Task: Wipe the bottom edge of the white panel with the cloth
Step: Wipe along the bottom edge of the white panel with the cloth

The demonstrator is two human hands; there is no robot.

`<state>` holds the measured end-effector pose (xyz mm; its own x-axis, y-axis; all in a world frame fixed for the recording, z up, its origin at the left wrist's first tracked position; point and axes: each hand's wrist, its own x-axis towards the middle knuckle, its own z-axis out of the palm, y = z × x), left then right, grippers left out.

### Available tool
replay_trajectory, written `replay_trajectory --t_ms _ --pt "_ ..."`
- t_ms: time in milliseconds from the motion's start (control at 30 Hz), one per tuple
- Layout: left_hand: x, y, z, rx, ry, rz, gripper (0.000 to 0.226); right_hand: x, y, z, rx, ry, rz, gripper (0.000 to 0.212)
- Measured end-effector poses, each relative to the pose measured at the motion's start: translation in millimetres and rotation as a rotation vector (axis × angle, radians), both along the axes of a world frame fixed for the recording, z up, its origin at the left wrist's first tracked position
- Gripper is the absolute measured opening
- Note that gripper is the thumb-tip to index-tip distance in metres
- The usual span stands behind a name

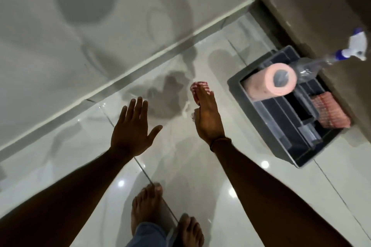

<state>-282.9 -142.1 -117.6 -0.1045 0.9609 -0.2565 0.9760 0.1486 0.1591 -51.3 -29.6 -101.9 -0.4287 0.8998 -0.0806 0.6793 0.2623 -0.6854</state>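
dim, soft-focus view; ceiling-light glare dots the glossy floor (200,166), shadows fall across the white panel (60,26) beyond it.

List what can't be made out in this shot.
Head view:
- Cloth: mostly hidden behind the right hand; its full shape is unclear.
- Spray bottle: motion-blurred, nozzle near the frame's right edge.
- Grey caddy: inner contents dark, partly covered by the paper roll.
- White panel: cut off by the frame's edges.

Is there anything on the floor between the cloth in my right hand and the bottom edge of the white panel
Nothing visible. Only bare glossy floor tile lies between the cloth in the right hand and the panel's bottom edge.
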Motion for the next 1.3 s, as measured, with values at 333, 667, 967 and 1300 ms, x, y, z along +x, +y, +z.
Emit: replay_trajectory --t_ms 333,667,967,1300 --pt "-19 4 -134 0.123 -0.023 0.12 0.098 -60 42 -137 0.253 -0.354 0.235 0.071" --pt "-23 9 -141 0.111 -0.044 0.17 0.102 -31 187 -142 0.154 -0.288 -0.177 0.059" --pt "-26 10 -147 0.089 -0.013 0.142 0.102 -32 267 -153 0.227 -0.282 -0.194 0.051" --pt "-29 10 -140 0.131 -0.067 0.116 0.1 -100 115 -141 0.279 -0.312 0.35 0.069"
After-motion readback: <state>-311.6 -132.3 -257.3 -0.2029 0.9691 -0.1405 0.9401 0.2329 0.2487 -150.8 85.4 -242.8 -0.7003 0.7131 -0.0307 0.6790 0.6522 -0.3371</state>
